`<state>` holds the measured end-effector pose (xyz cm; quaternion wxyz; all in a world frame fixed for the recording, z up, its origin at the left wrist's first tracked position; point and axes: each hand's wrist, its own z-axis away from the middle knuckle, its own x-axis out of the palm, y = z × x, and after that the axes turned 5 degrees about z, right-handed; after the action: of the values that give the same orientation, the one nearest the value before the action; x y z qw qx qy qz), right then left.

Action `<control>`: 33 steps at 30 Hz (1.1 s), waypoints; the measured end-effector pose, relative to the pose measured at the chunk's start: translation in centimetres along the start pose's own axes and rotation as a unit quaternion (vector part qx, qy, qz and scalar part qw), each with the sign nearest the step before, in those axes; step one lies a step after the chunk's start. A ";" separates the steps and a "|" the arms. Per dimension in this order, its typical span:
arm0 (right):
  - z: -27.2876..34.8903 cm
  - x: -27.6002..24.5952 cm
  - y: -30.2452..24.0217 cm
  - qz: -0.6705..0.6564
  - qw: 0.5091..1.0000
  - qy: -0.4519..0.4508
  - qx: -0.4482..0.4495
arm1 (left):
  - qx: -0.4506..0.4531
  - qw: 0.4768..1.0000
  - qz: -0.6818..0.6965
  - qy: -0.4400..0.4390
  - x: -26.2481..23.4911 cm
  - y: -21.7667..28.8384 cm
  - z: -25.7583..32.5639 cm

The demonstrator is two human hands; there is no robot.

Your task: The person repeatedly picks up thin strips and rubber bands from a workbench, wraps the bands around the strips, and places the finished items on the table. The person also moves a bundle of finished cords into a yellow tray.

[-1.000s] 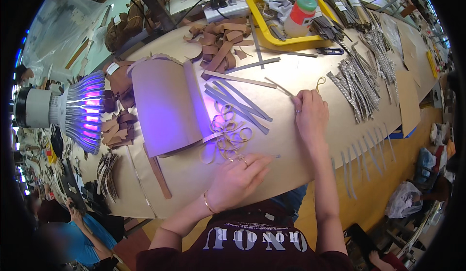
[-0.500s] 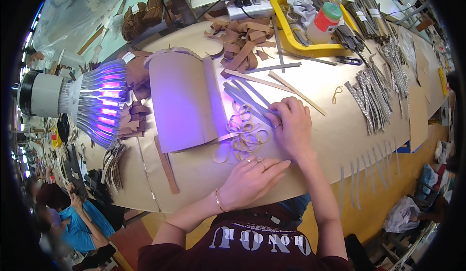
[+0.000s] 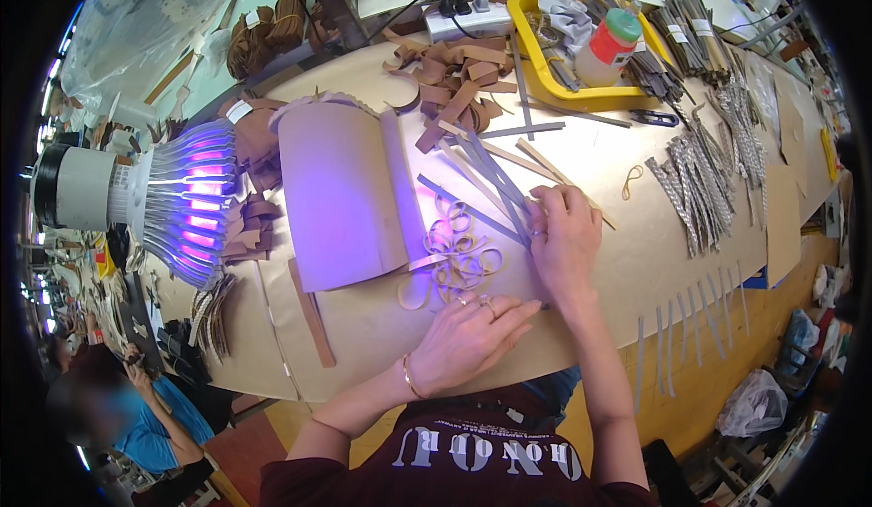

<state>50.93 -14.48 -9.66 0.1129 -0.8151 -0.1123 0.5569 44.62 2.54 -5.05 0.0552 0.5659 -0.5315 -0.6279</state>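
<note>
My right hand [image 3: 565, 243] is closed on the near ends of several flat grey strips [image 3: 490, 175], which fan out toward the upper left over the paper-covered table. Pale strips [image 3: 477, 180] lie across and beside them. My left hand [image 3: 477, 336] rests near the table's front edge, fingers stretched out and slightly bent, with nothing visible in it. A small dark end shows by its fingertips; I cannot tell what it is. Between the hands and a curved brown leather-like sheet [image 3: 341, 198] lies a tangle of thin cream curls [image 3: 459, 257].
A lit lamp [image 3: 182, 198] stands at the left. Brown scraps [image 3: 463, 75] lie behind the sheet. At the back right are a yellow tray [image 3: 590, 98] with a green-lidded jar [image 3: 607, 53], small snips [image 3: 654, 117] and silvery braided strips [image 3: 695, 180]. Grey strips [image 3: 683, 325] hang along the right front edge.
My right hand has shifted slightly right with the grey strips, whose far ends have swung up and spread apart. The pale strips have moved a little. My left hand has stayed almost still.
</note>
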 end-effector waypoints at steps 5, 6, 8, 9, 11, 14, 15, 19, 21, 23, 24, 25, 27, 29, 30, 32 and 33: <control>0.7 -0.6 -0.7 -0.078 0.993 -0.060 -0.060 | 0.001 1.000 -0.005 0.001 -0.1 0.0 0.0; 0.9 -0.4 -0.9 -0.059 0.993 -0.074 -0.070 | -0.011 1.000 0.010 -0.006 0.0 -0.1 0.0; 1.1 0.0 -1.0 -0.045 0.992 -0.099 -0.071 | -0.034 0.999 0.037 -0.009 0.3 -0.3 -0.1; 1.1 0.3 -1.0 -0.051 0.991 -0.109 -0.064 | -0.041 0.999 0.006 0.002 0.4 -0.7 -0.1; 1.2 0.6 -1.0 -0.045 0.991 -0.114 -0.059 | -0.047 0.997 -0.058 0.032 0.5 -1.6 -0.3; 1.2 0.5 -1.2 -0.036 0.995 -0.082 -0.045 | -0.096 0.990 -0.101 -0.003 0.0 -2.9 -0.2; 1.2 0.3 -1.2 -0.055 0.996 -0.064 -0.029 | -0.091 0.991 -0.099 0.013 -0.2 -3.1 -0.1; 1.7 -1.9 -0.3 -0.080 0.991 0.103 -0.039 | -0.101 0.985 -0.018 0.136 -1.0 -2.3 0.1; 2.3 -2.8 0.3 -0.046 0.976 0.183 -0.109 | -0.142 0.955 0.144 0.219 -1.3 -1.4 -0.2; 3.0 -3.2 1.0 -0.004 0.960 0.222 -0.168 | -0.198 0.859 0.384 0.274 -1.5 -0.7 -0.7; 3.3 -3.3 1.4 -0.007 0.958 0.229 -0.172 | -0.130 0.902 0.306 0.274 -1.9 -0.6 -0.9; 3.5 -3.2 1.8 -0.007 0.955 0.236 -0.180 | -0.057 0.936 0.227 0.262 -2.4 -0.7 -0.9; 3.7 -3.0 2.4 -0.021 0.952 0.246 -0.182 | 0.039 0.964 0.141 0.222 -2.9 -0.5 -0.9; 3.7 -2.6 2.8 -0.050 0.951 0.258 -0.162 | 0.087 0.972 0.132 0.171 -3.0 0.0 -0.7; 3.7 -2.5 3.0 -0.091 0.950 0.255 -0.157 | 0.102 0.974 0.128 0.155 -2.9 0.2 -0.7; 3.8 -2.4 3.1 -0.183 0.939 0.259 -0.131 | 0.127 0.978 0.114 0.116 -2.6 0.6 -0.6; 3.8 -2.6 3.2 -0.177 0.939 0.263 -0.135 | 0.120 0.977 0.125 0.120 -2.5 0.7 -0.6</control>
<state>46.62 -18.10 -9.73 0.1247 -0.9069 -0.2953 0.2733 45.56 3.51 -2.79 0.1289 0.5688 -0.6589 -0.4751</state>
